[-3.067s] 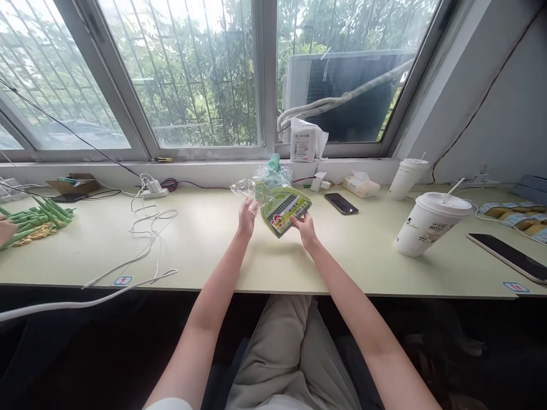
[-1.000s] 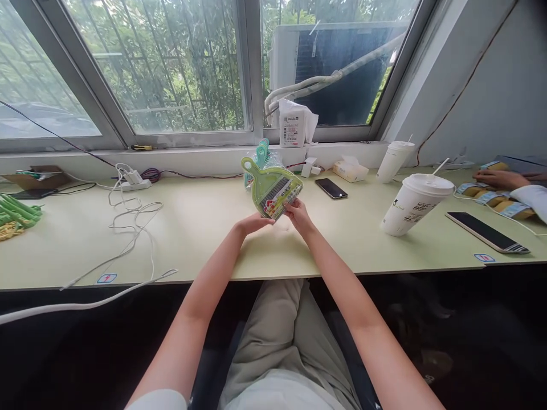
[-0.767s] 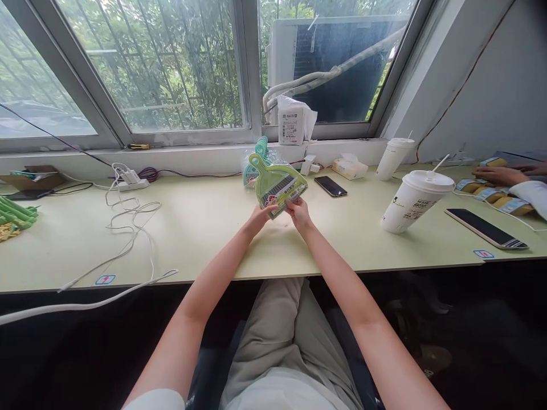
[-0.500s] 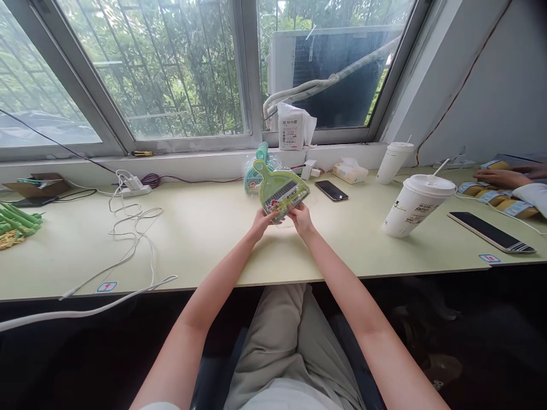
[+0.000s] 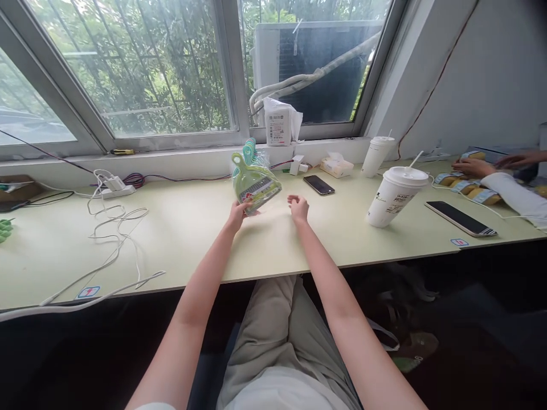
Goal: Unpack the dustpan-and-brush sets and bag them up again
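Note:
My left hand [image 5: 238,215] grips the lower left corner of a small green dustpan [image 5: 255,183] in clear plastic wrap, with a dark-bristled brush and a printed label. The dustpan is tilted, its ring handle pointing up and to the left. To its right, apart from it, is my right hand [image 5: 298,208], with fingers loosely curled and nothing visible in them. Behind the green dustpan stand turquoise wrapped dustpans [image 5: 249,150], mostly hidden; how many there are I cannot tell.
A black phone [image 5: 318,185], a tissue pack [image 5: 337,166] and two white lidded cups [image 5: 395,196] stand to the right. Farther right lies another phone [image 5: 460,218], near a co-worker's hands [image 5: 476,167] over yellow packs. White cables [image 5: 119,228] sprawl across the table's left side.
My right hand has let go of the dustpan's right side and moved slightly away. My left hand keeps hold of it. The view has turned a little to the right.

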Action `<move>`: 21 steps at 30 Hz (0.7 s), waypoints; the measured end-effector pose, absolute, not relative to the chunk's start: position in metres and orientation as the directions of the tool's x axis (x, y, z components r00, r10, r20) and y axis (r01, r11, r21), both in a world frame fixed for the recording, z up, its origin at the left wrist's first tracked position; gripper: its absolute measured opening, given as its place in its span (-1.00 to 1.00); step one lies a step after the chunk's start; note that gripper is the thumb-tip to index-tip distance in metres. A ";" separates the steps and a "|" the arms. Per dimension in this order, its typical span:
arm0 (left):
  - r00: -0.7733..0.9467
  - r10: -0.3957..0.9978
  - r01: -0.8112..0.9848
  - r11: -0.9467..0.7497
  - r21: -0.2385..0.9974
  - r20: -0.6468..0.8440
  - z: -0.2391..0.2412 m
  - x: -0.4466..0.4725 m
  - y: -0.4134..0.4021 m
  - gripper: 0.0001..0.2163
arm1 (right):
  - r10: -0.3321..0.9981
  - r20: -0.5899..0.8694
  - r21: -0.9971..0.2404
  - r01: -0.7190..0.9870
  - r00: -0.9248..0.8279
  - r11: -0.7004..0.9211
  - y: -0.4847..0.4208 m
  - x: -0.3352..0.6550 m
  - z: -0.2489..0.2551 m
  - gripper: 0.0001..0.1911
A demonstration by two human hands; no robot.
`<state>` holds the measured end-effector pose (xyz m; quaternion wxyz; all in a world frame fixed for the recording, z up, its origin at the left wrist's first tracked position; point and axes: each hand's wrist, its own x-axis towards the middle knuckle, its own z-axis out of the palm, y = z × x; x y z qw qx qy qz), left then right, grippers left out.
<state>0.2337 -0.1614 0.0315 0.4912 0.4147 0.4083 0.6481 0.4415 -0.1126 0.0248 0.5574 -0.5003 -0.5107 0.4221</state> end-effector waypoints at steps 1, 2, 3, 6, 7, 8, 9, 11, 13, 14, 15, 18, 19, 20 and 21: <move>-0.179 0.978 -0.320 -0.163 0.933 0.109 0.032 0.229 -0.161 -0.59 | 0.946 0.254 -0.956 0.199 0.200 0.215 -0.113 0.444 0.024 -0.63; -0.169 0.983 -0.335 -0.126 0.934 0.072 0.033 0.224 -0.161 -0.61 | 0.902 0.375 -0.896 0.334 0.213 0.293 -0.114 0.447 0.023 -0.55; -0.144 0.989 -0.339 -0.080 0.937 0.032 0.034 0.221 -0.162 -0.64 | 0.860 0.481 -0.822 0.429 0.169 0.375 -0.115 0.448 0.023 -0.48; -0.025 0.998 -0.285 0.044 0.958 -0.053 0.035 0.214 -0.166 -0.72 | 0.768 0.638 -0.667 0.463 -0.050 0.584 -0.118 0.448 0.025 -0.40; 0.010 0.998 -0.263 0.064 0.963 -0.063 0.035 0.212 -0.167 -0.73 | 0.751 0.653 -0.655 0.426 -0.096 0.624 -0.118 0.447 0.026 -0.42; 0.036 0.997 -0.249 0.074 0.966 -0.067 0.034 0.210 -0.168 -0.72 | 0.744 0.657 -0.661 0.382 -0.123 0.646 -0.119 0.447 0.027 -0.45; 0.048 0.997 -0.241 0.074 0.968 -0.065 0.034 0.208 -0.168 -0.71 | 0.746 0.651 -0.677 0.336 -0.140 0.655 -0.119 0.446 0.027 -0.48; 0.037 0.997 -0.239 0.071 0.969 -0.064 0.034 0.202 -0.168 -0.66 | 0.760 0.625 -0.718 0.252 -0.178 0.649 -0.119 0.445 0.027 -0.54; 0.006 0.997 -0.242 0.081 0.967 -0.082 0.033 0.196 -0.168 -0.61 | 0.775 0.591 -0.753 0.193 -0.222 0.629 -0.117 0.443 0.024 -0.64; -0.006 0.995 -0.243 0.098 0.965 -0.102 0.033 0.194 -0.168 -0.59 | 0.782 0.577 -0.766 0.176 -0.238 0.619 -0.117 0.442 0.023 -0.71; -0.012 0.992 -0.243 0.120 0.963 -0.126 0.033 0.191 -0.168 -0.58 | 0.787 0.566 -0.776 0.164 -0.247 0.609 -0.115 0.441 0.021 -0.78; 0.031 0.986 -0.212 0.167 0.963 -0.164 0.033 0.188 -0.170 -0.58 | 0.795 0.559 -0.786 0.153 -0.235 0.598 -0.112 0.438 0.015 -0.90; 0.056 0.986 -0.205 0.166 0.965 -0.157 0.033 0.188 -0.170 -0.58 | 0.798 0.559 -0.787 0.160 -0.226 0.596 -0.110 0.438 0.014 -0.92; 0.083 0.985 -0.202 0.163 0.966 -0.149 0.033 0.189 -0.171 -0.57 | 0.804 0.556 -0.789 0.170 -0.212 0.591 -0.109 0.438 0.012 -0.93; 0.111 0.984 -0.204 0.161 0.966 -0.141 0.033 0.190 -0.172 -0.56 | 0.812 0.551 -0.793 0.182 -0.194 0.582 -0.108 0.438 0.011 -0.93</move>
